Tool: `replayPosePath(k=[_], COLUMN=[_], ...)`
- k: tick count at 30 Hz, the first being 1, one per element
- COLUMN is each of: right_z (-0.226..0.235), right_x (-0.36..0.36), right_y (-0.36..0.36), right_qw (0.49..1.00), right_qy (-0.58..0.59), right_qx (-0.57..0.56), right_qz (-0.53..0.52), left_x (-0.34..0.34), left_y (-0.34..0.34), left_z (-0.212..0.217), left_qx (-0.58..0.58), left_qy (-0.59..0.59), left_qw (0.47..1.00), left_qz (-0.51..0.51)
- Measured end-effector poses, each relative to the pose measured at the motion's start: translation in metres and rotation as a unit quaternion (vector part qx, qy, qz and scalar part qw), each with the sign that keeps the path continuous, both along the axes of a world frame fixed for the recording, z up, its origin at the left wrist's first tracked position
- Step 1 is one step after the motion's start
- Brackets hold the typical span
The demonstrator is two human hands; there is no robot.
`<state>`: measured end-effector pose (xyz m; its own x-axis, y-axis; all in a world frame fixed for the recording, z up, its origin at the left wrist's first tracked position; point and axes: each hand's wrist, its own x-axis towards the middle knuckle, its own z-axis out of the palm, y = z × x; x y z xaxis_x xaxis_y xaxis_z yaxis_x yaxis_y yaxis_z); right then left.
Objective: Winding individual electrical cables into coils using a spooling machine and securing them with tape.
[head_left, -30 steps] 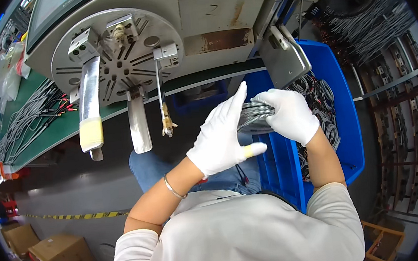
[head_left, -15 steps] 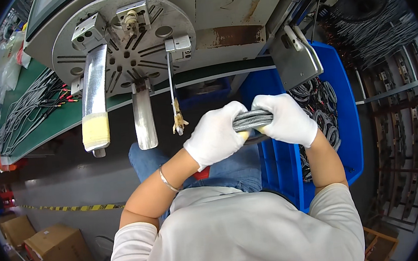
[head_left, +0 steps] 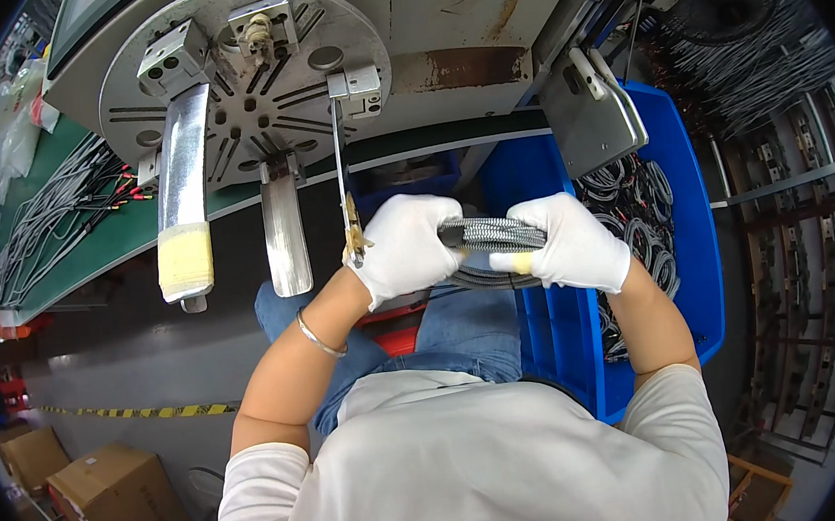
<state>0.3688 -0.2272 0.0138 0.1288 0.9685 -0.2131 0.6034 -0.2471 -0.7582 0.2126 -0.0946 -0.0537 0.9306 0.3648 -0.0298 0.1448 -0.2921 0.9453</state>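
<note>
A coil of grey braided cable (head_left: 497, 233) is held in front of my lap, between both gloved hands. My right hand (head_left: 577, 243) is closed on the coil's right side, its thumb along the near edge. At the coil's left end, my left hand (head_left: 408, 246) has its fingers closed on the cable. Left of that hand hangs a thin metal arm (head_left: 342, 157) of the round slotted machine disc (head_left: 246, 96). Part of the coil is hidden behind the gloves.
A blue bin (head_left: 691, 234) at the right holds several coiled cables (head_left: 642, 239). Further metal arms (head_left: 287, 238) project from the disc, one wrapped in yellow tape (head_left: 185, 261). Loose grey cables (head_left: 51, 215) lie on the green table (head_left: 104, 245). Cardboard boxes (head_left: 119, 500) stand at lower left.
My left hand has shifted left, away from my right hand, and more of the coil shows between them. The coil's lower loops now hang in view. My right hand has barely moved.
</note>
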Motion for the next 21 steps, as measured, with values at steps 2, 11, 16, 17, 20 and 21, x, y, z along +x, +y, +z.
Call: replayPosePath(k=[2,11,16,17,20,21], right_z=[0.007,-0.029,-0.02,-0.018,-0.024,-0.027], right_x=[0.001,-0.01,-0.003,-0.002,-0.002,-0.001], right_y=[0.001,0.003,-0.003,-0.005,-0.003,0.001], right_qw=[0.965,0.929,0.963,0.969,0.962,0.943], right_qy=[0.186,-0.303,-0.248,-0.225,-0.228,-0.254], right_qx=[-0.182,0.209,0.1,0.094,0.15,0.214], right_qz=[-0.037,0.034,0.044,0.042,0.027,0.015], left_x=[0.007,0.003,-0.008,-0.011,-0.01,-0.008], left_y=[0.004,-0.032,-0.018,-0.017,-0.023,-0.026], left_z=[-0.002,0.001,0.002,0.004,0.016,0.023], left_qx=[0.218,0.251,0.104,0.002,-0.138,-0.175], left_qy=[-0.13,-0.01,0.053,0.091,0.149,0.17], left_qw=[0.966,0.966,0.993,0.994,0.973,0.962], left_qz=[0.057,0.069,-0.027,-0.061,-0.109,-0.122])
